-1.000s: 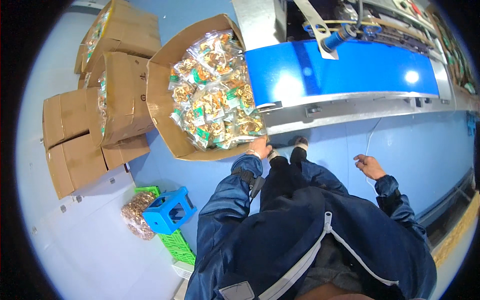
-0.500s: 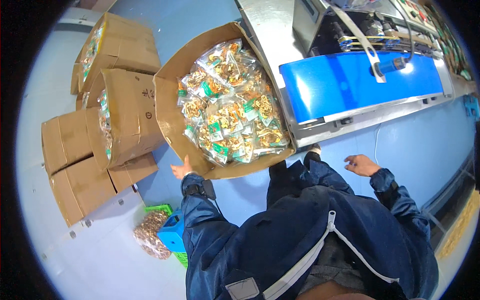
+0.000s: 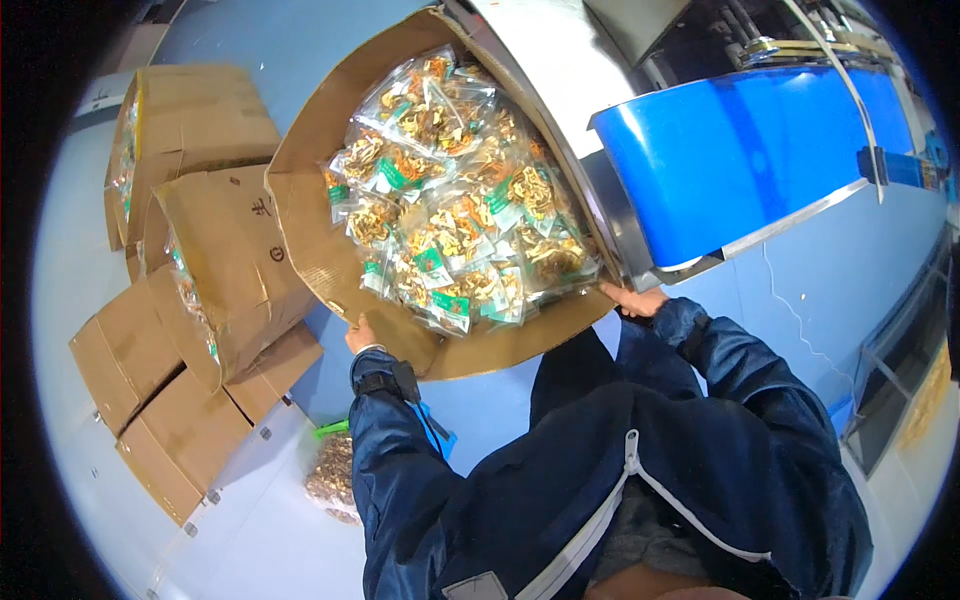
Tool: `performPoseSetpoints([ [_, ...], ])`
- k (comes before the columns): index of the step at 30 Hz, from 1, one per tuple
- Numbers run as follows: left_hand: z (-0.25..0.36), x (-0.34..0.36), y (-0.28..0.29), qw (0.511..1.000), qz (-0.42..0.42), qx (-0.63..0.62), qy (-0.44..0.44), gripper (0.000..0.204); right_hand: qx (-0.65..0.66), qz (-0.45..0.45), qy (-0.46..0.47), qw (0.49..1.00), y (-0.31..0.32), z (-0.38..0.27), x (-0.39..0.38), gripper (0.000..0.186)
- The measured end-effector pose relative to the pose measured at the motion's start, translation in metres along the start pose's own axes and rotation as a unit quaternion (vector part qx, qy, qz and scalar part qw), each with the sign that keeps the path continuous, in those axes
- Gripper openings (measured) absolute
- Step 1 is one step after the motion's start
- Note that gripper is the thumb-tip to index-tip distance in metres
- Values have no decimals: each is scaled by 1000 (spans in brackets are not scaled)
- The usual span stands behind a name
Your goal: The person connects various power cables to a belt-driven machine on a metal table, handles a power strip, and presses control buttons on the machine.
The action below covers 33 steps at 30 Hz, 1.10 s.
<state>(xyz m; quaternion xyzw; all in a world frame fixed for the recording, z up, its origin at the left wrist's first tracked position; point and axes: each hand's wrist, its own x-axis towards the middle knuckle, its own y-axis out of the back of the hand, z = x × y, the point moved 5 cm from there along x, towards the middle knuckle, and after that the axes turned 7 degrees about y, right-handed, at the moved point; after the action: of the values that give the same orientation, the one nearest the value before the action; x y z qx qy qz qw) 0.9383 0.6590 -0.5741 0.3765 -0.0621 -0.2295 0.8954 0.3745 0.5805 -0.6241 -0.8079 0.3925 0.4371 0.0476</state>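
A large open cardboard box (image 3: pixel 480 356) stands in front of me, filled with clear plastic bags (image 3: pixel 450 220) of what look like dried mushroom pieces with green labels. My left hand (image 3: pixel 360 334) grips the rim at its near left corner, the fingers partly hidden by the cardboard. At the near right corner, my right hand (image 3: pixel 638 300) is closed on the box's edge, next to the metal machine frame. Both sleeves are dark blue, and a dark strap circles my left wrist.
More cardboard boxes (image 3: pixel 225 235) are stacked at the left, some holding similar bags. A machine with a curved blue panel (image 3: pixel 760 150) stands on the right, close to the box. Near my left forearm, a clear sack of brown pieces (image 3: pixel 332 475) lies on the floor. A thin white cable (image 3: pixel 790 318) trails at the right.
My right hand has come left from open air onto the box's near right corner. My left hand has closed on the rim. The view has shifted.
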Motion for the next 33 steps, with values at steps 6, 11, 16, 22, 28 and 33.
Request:
performPoseSetpoints([
  [6,58,-32,-48,955,-4,219,-198,36,-69,42,123,989,0,-9,-13,42],
  [11,91,-26,-51,958,-59,215,-180,36,-42,87,80,992,-13,2,-15,35],
  [16,39,5,-24,960,0,239,-148,37,-87,2,55,995,-14,-9,0,28],
  [22,49,27,-7,986,-69,94,-116,37,-80,-34,-7,996,-1,-10,3,26],
  [28,130,-66,8,945,98,182,-254,63,-64,-107,83,989,38,-38,-57,35],
  [33,264,-194,-41,889,-402,-110,-192,39,-43,169,110,979,166,24,-119,32],
])
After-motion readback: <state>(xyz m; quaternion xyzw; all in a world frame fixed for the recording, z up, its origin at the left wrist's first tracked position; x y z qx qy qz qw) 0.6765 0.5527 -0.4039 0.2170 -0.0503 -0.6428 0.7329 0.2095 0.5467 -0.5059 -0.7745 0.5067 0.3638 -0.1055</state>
